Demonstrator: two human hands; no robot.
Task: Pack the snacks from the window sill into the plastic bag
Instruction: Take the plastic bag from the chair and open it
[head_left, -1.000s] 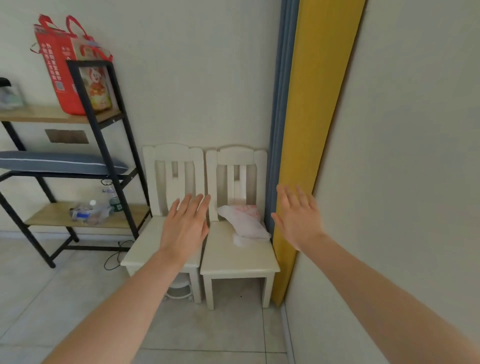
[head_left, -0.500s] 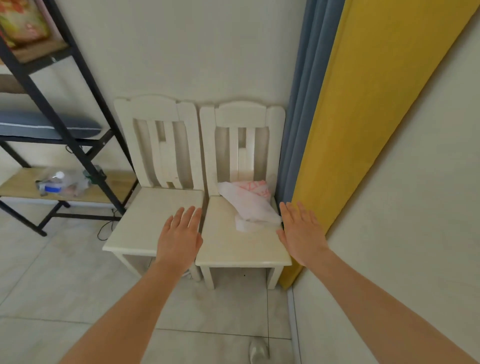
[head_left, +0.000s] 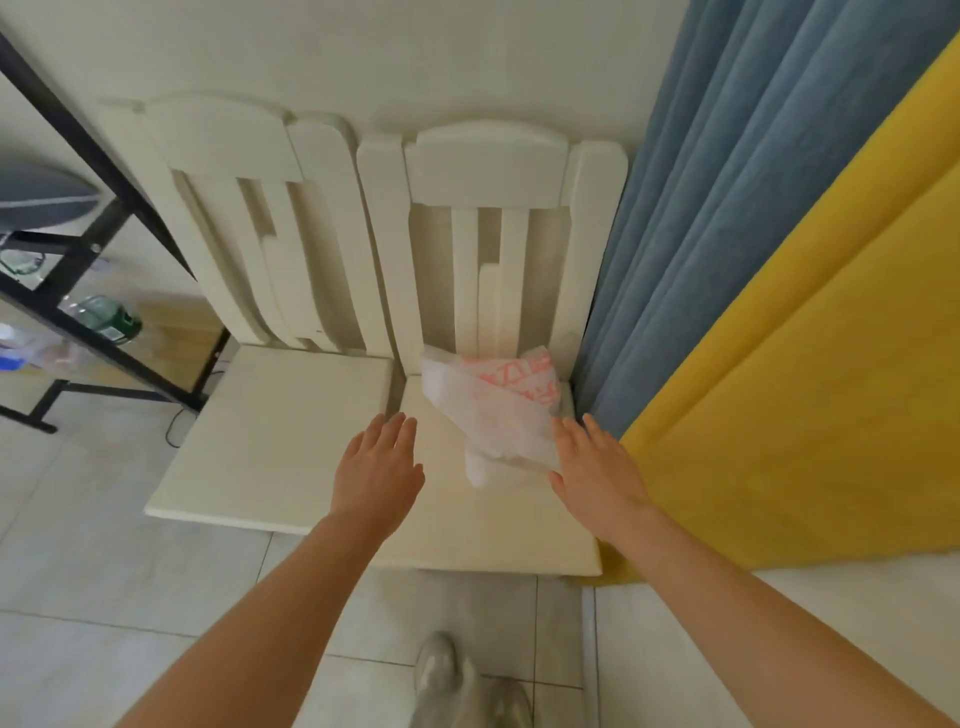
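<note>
- Head view: a crumpled white plastic bag with red print (head_left: 493, 410) lies at the back right of the seat of the right-hand cream wooden chair (head_left: 467, 525), leaning towards its slatted backrest.
- The left hand (head_left: 376, 470) is spread flat with straight fingers and holds nothing. It hovers at 8 o'clock of the bag, apart from it, over the seam between the two seats.
- The right hand (head_left: 597, 467) is also flat and wide, at 4 o'clock of the bag. Its fingertips lie at the bag's edge; whether they touch it I cannot tell.
- A second cream wooden chair (head_left: 280, 431) stands just beside the first at 9 o'clock, its seat bare.
- A blue pleated curtain (head_left: 727, 182) hangs just beside the right chair at 2 o'clock, and a yellow fabric panel (head_left: 805, 389) closes off the side at 3 o'clock.
- A black metal shelf rack (head_left: 78, 150) stands at 10 o'clock, with a clear bottle (head_left: 104, 317) on its lower board.
- Pale floor tiles (head_left: 104, 571) give open room at 7 o'clock. A grey shoe (head_left: 441, 670) shows at 6 o'clock.
</note>
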